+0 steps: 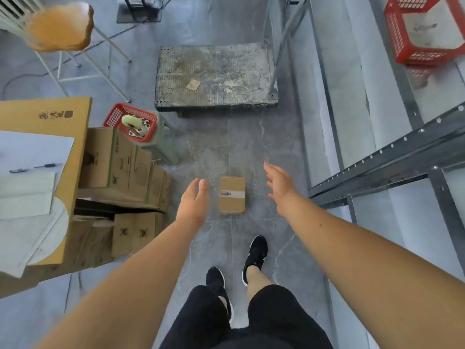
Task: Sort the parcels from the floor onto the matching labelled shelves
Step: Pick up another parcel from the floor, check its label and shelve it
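A small brown cardboard parcel [232, 195] with a white label taped across it lies flat on the grey floor ahead of my feet. My left hand [193, 201] hangs just left of it, fingers apart and empty. My right hand [279, 185] is stretched out to the parcel's right, also open and empty. Neither hand touches the parcel. Grey metal shelves [377, 167] run along the right side; their labels are not readable.
Stacked cardboard cartons [118, 167] and a large box with papers and a pen stand at left. A red basket [130, 124] sits on a green stool. A worn flat trolley [216, 76] lies ahead. Another red crate [422, 28] rests on the shelf, a stool [60, 26] at far left.
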The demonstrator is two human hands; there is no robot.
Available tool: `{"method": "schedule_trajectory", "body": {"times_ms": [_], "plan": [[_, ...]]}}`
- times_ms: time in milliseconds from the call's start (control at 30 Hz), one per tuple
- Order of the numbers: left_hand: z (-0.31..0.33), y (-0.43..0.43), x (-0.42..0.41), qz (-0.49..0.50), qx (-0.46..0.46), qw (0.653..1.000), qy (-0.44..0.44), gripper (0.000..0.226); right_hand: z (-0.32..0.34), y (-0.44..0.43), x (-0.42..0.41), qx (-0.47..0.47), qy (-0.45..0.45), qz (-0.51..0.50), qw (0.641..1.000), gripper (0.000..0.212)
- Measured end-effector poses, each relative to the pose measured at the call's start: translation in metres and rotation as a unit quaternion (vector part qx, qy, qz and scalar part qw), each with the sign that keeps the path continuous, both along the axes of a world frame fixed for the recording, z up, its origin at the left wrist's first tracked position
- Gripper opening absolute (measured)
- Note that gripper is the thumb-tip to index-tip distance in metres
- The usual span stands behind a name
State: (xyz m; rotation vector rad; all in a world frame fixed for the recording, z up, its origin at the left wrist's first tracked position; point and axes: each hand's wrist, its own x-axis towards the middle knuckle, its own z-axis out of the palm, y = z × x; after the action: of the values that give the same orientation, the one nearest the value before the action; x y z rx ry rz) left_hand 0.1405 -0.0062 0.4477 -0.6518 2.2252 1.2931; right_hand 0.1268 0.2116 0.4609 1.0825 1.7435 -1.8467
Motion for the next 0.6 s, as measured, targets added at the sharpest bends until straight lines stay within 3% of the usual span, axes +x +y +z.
{"method": "schedule_trajectory", "body": {"times_ms": [200, 400, 600], "plan": [[-0.036, 0.024, -0.007, 0.045, -0.010, 0.997, -0.056, 0.065, -0.051, 0.031, -0.025, -0.003, -0.039, 0.031, 0.999, 0.062], [-0.078, 0.039, -0.025, 0.127, -0.005, 0.984, -0.122, 0.065, -0.093, 0.027, -0.038, -0.035, -0.090, -0.002, 0.995, 0.058], [-0.142, 0.046, -0.041, 0.109, -0.003, 0.981, -0.161, 0.064, -0.151, 0.020, -0.047, -0.036, -0.124, -0.028, 0.991, 0.058]]}}
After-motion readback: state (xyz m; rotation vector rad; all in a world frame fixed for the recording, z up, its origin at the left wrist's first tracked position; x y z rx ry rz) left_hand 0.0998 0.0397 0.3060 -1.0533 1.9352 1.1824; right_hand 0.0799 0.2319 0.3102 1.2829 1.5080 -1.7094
